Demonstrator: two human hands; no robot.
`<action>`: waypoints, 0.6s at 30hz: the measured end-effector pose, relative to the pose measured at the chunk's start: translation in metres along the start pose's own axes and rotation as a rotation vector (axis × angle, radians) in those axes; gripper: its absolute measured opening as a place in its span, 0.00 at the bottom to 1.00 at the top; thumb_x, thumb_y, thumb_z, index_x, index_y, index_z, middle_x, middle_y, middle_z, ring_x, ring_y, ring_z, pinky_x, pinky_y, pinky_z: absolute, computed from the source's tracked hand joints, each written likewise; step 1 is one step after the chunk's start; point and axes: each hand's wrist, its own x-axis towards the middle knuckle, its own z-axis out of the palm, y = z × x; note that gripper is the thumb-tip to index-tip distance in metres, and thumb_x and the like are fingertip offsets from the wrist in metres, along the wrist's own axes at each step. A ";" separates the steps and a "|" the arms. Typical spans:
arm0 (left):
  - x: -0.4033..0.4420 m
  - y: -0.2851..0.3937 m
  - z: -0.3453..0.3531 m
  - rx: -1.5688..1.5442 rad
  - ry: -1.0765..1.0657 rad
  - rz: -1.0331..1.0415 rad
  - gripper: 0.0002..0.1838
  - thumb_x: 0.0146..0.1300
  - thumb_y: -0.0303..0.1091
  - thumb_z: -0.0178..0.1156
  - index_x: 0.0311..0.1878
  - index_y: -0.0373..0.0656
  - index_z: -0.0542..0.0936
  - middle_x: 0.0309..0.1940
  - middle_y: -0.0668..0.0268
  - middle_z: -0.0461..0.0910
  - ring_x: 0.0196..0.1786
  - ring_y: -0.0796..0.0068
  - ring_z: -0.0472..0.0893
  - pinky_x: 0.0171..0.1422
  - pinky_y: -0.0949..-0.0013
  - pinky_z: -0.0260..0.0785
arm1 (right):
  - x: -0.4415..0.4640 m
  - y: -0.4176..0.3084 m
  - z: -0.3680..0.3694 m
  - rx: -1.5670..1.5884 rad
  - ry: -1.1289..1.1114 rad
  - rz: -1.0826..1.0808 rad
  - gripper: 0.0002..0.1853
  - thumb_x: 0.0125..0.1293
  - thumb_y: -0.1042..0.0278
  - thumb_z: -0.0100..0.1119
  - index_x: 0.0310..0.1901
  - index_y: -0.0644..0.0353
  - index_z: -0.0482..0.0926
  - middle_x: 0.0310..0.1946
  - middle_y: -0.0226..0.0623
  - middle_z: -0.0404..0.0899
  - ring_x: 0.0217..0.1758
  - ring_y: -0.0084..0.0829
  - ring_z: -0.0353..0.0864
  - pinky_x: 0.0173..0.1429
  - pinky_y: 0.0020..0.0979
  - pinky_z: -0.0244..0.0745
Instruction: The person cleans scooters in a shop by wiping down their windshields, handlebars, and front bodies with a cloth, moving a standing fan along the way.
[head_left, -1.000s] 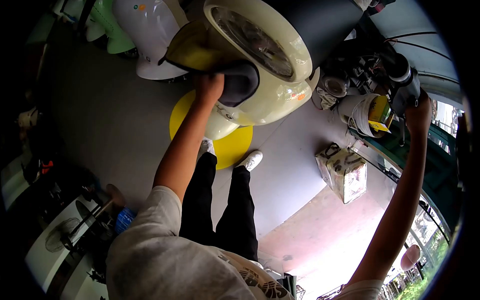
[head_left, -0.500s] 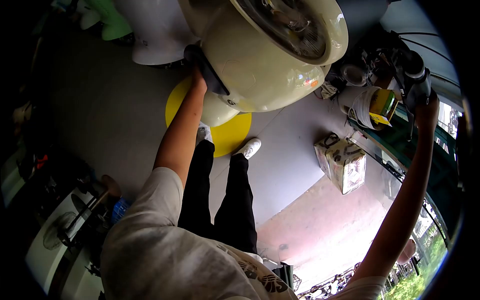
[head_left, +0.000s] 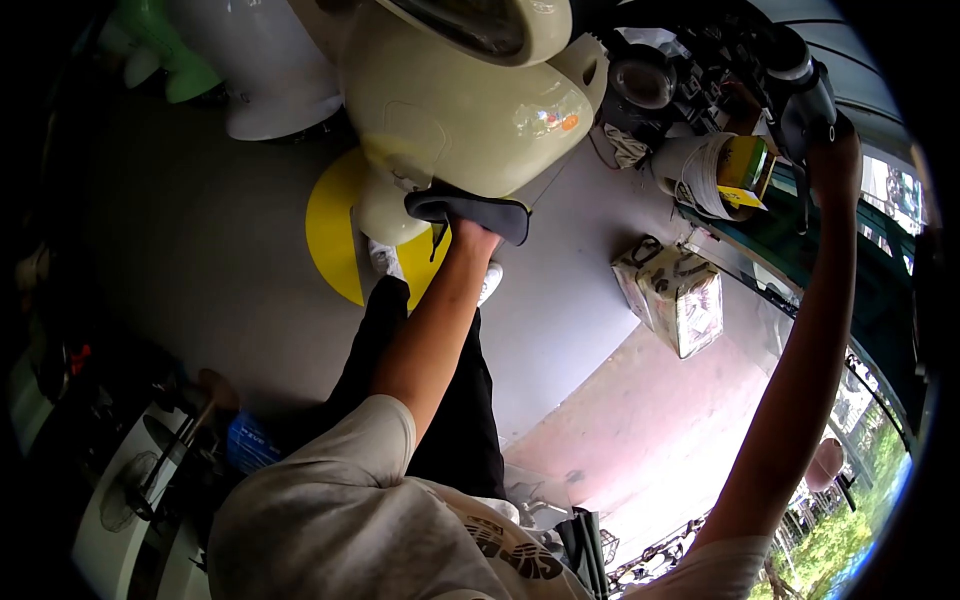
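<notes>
My left hand [head_left: 476, 236] holds a dark grey cloth [head_left: 505, 218] at the lower edge of a large, glossy, cream-coloured rounded body [head_left: 470, 130]. The cloth covers most of my fingers, and one end of it hangs down. An orange patch [head_left: 570, 122] shows on the right side of the cream body. Out to the far right, my right hand [head_left: 836, 150] is closed around a grey and black gun-shaped tool [head_left: 808, 112] with a round barrel. Its exact kind is hard to make out in the dim light.
A white bucket [head_left: 690, 172] holding a yellow and green box [head_left: 742, 165] stands at right. Below it sits a wrapped carton [head_left: 680, 300]. A yellow disc [head_left: 330, 235] lies under the cream body. White and green rounded bodies stand upper left; a fan [head_left: 130, 490] is lower left.
My left hand has moved right and down along the cream body with the cloth, which now lies more level. The view has shifted, so the cream body appears further up and left.
</notes>
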 end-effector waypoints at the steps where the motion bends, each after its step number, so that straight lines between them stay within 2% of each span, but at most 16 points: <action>1: -0.002 -0.010 0.009 -0.029 -0.040 -0.034 0.35 0.77 0.60 0.44 0.76 0.44 0.64 0.73 0.60 0.68 0.73 0.61 0.68 0.79 0.56 0.57 | -0.006 -0.014 -0.005 -0.030 -0.001 0.051 0.20 0.59 0.61 0.59 0.51 0.57 0.85 0.43 0.52 0.86 0.47 0.55 0.86 0.52 0.48 0.79; 5: -0.005 -0.037 0.041 -0.051 -0.146 -0.096 0.35 0.77 0.60 0.44 0.76 0.45 0.65 0.73 0.61 0.68 0.74 0.60 0.67 0.80 0.54 0.56 | -0.015 -0.031 -0.013 -0.048 0.038 -0.011 0.20 0.58 0.58 0.59 0.49 0.57 0.85 0.43 0.53 0.86 0.47 0.56 0.86 0.53 0.51 0.79; 8: -0.008 -0.044 0.059 0.007 -0.159 -0.095 0.35 0.77 0.60 0.44 0.76 0.46 0.65 0.74 0.61 0.67 0.74 0.60 0.67 0.80 0.53 0.55 | -0.019 -0.041 -0.019 -0.073 -0.007 0.019 0.20 0.59 0.60 0.59 0.50 0.61 0.83 0.42 0.54 0.86 0.47 0.57 0.85 0.52 0.48 0.78; 11: -0.012 -0.034 0.070 0.099 -0.150 -0.132 0.36 0.76 0.64 0.41 0.74 0.46 0.67 0.74 0.61 0.66 0.75 0.58 0.64 0.81 0.53 0.50 | -0.022 -0.043 -0.021 -0.119 -0.005 0.021 0.21 0.58 0.60 0.59 0.51 0.61 0.83 0.43 0.54 0.86 0.48 0.57 0.85 0.52 0.48 0.77; 15: -0.005 0.024 0.023 0.207 -0.050 0.100 0.36 0.76 0.62 0.40 0.74 0.44 0.66 0.75 0.59 0.64 0.76 0.56 0.62 0.82 0.52 0.48 | -0.014 -0.034 -0.014 -0.081 0.026 0.026 0.20 0.58 0.59 0.58 0.51 0.56 0.84 0.45 0.53 0.86 0.49 0.57 0.85 0.55 0.50 0.78; 18: 0.011 0.076 -0.021 0.445 0.148 0.341 0.36 0.77 0.60 0.39 0.75 0.43 0.65 0.76 0.57 0.63 0.77 0.54 0.61 0.82 0.52 0.47 | -0.006 -0.014 -0.006 -0.047 -0.014 0.040 0.20 0.60 0.59 0.57 0.51 0.58 0.84 0.44 0.55 0.85 0.49 0.58 0.85 0.53 0.50 0.78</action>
